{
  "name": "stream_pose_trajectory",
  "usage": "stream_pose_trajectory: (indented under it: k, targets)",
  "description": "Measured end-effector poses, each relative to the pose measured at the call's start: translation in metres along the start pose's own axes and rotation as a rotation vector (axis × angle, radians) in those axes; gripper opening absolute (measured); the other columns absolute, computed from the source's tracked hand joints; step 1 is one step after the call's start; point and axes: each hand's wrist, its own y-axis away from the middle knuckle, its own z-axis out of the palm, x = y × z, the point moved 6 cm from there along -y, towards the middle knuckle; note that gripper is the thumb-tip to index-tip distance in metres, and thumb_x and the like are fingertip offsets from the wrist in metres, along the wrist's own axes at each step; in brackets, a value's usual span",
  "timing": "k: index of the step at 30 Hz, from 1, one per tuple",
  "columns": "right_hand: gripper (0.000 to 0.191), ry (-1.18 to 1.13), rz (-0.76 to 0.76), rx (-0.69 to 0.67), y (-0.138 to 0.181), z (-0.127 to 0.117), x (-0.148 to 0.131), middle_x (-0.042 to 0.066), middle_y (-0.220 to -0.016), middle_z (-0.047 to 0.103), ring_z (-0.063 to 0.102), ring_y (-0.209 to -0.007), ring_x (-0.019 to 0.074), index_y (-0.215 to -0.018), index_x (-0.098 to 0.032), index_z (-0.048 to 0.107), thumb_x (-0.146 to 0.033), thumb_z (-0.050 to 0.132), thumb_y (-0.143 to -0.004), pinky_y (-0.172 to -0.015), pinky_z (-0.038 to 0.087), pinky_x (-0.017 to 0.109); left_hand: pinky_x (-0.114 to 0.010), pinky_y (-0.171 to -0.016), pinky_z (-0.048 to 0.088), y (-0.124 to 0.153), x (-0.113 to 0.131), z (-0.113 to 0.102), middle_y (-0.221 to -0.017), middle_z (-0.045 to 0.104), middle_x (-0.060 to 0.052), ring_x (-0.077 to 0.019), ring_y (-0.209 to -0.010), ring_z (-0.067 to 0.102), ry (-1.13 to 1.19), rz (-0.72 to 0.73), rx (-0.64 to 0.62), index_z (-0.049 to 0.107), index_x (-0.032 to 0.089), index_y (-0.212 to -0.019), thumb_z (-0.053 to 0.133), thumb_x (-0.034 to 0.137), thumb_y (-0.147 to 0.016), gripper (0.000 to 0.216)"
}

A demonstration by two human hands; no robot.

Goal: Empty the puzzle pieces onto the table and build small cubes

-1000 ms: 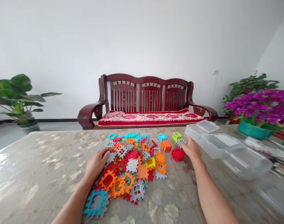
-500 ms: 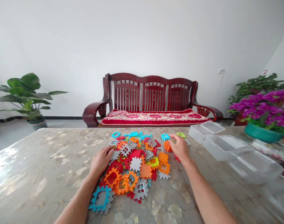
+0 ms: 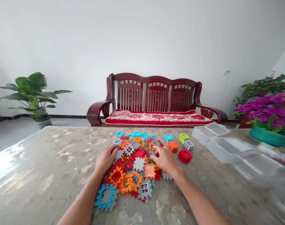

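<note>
A loose heap of toothed plastic building tiles (image 3: 139, 164) in red, orange, grey, blue and lime lies on the table. My left hand (image 3: 105, 160) rests along the heap's left side, fingers stretched out and touching a grey tile (image 3: 119, 154). Over the right side of the heap is my right hand (image 3: 166, 160), thumb and forefinger apart around the edge of grey tiles (image 3: 151, 152); no tile shows lifted. Right of the heap stand small same-colour stacks: blue (image 3: 168, 138), orange (image 3: 172, 147), lime (image 3: 184, 137), grey (image 3: 188, 146) and red (image 3: 185, 156).
Clear plastic boxes (image 3: 218, 150) stand at the table's right, beside a teal pot of purple flowers (image 3: 270, 135). The patterned tabletop (image 3: 62, 168) stretches out to the left. Behind the table is a wooden bench (image 3: 156, 93); a potted plant (image 3: 37, 97) stands at far left.
My right hand has moved left and nearer, from the stacks to the heap, uncovering the orange, grey and red stacks. My left hand stays at the heap. The view has shifted slightly.
</note>
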Motion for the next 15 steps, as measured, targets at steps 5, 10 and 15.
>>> stream_pose_trajectory:
  k: [5, 10, 15]
  targets:
    - [0.05, -0.206, 0.074, 0.039, -0.007, 0.009, 0.012, 0.0, -0.086, 0.069, 0.061, -0.078, 0.0152, -0.122, -0.023, 0.061, -0.025, 0.064, -0.072, -0.069, 0.043, 0.024, -0.031, -0.096, 0.043, -0.001, -0.001, 0.001, -0.124, 0.066, -0.002, -0.0222, -0.113, 0.06, 0.0, -0.008, -0.013, 0.064, 0.027, -0.119, 0.034, 0.042, -0.091, 0.043]
    - [0.036, -0.343, 0.071, 0.181, -0.012, 0.002, 0.023, 0.001, -0.087, 0.068, 0.062, -0.078, 0.0156, -0.11, -0.021, 0.067, -0.017, 0.059, -0.075, -0.073, 0.047, 0.026, -0.032, -0.096, 0.043, -0.001, -0.001, 0.001, -0.124, 0.065, -0.004, -0.0223, -0.113, 0.06, 0.005, -0.01, -0.016, 0.064, 0.026, -0.119, 0.033, 0.042, -0.091, 0.044]
    - [0.047, -0.232, -0.06, 0.259, -0.011, 0.001, 0.029, 0.004, -0.106, 0.066, 0.063, -0.096, 0.0171, -0.107, -0.023, 0.067, 0.0, 0.046, -0.072, -0.087, 0.048, 0.029, -0.032, -0.095, 0.043, -0.002, -0.002, 0.001, -0.124, 0.065, -0.003, -0.0219, -0.113, 0.06, 0.01, -0.011, -0.005, 0.064, 0.027, -0.118, 0.034, 0.042, -0.091, 0.043]
